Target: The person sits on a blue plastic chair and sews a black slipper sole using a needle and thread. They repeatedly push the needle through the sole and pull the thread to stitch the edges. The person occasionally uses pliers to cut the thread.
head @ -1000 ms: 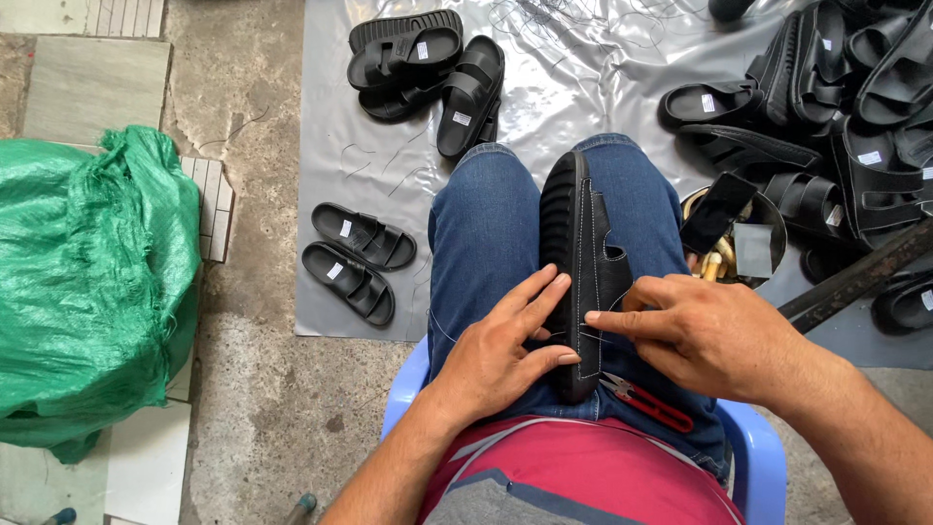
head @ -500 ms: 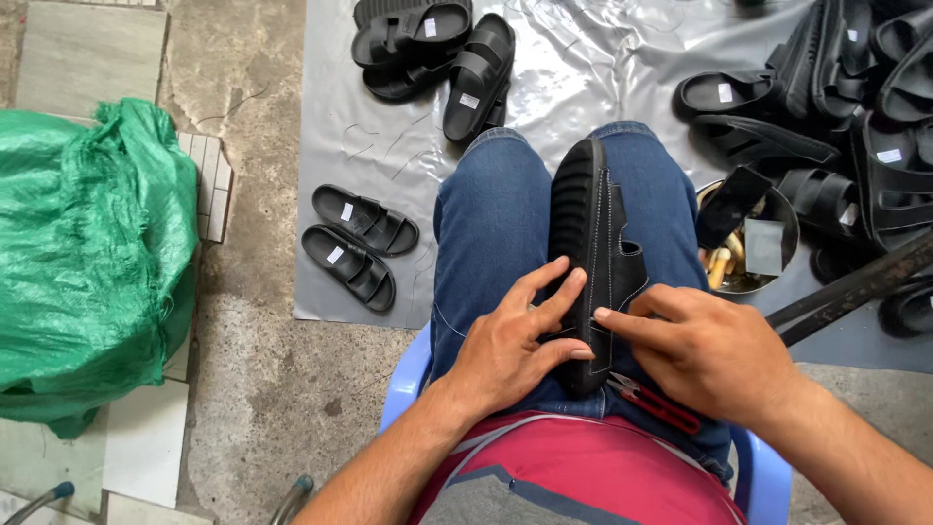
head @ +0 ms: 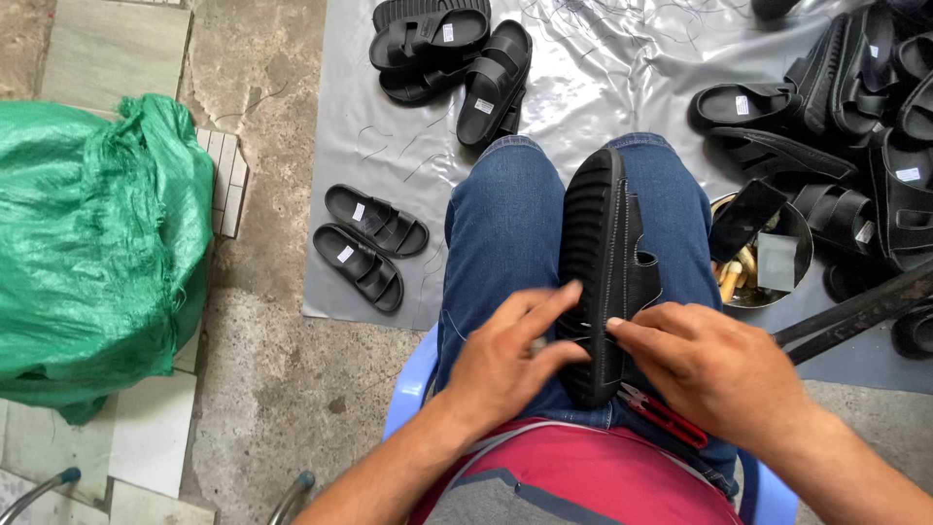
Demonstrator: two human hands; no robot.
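Since the earlier frame the left hand [head: 505, 365] has slid its fingers further across the sandal [head: 603, 262], which lies on edge between the thighs. Both hands pinch its heel end; the right hand [head: 714, 365] barely shifts. Red snips [head: 666, 413] rest beneath.

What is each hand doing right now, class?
Left hand: fingers pressed on the black sandal, steadying it.
Right hand: fingertips pinching the sandal's edge.

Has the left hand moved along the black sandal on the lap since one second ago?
No clear move. The left hand rests at the same heel end of the sandal, fingers on its ribbed sole; only the camera view shifted.
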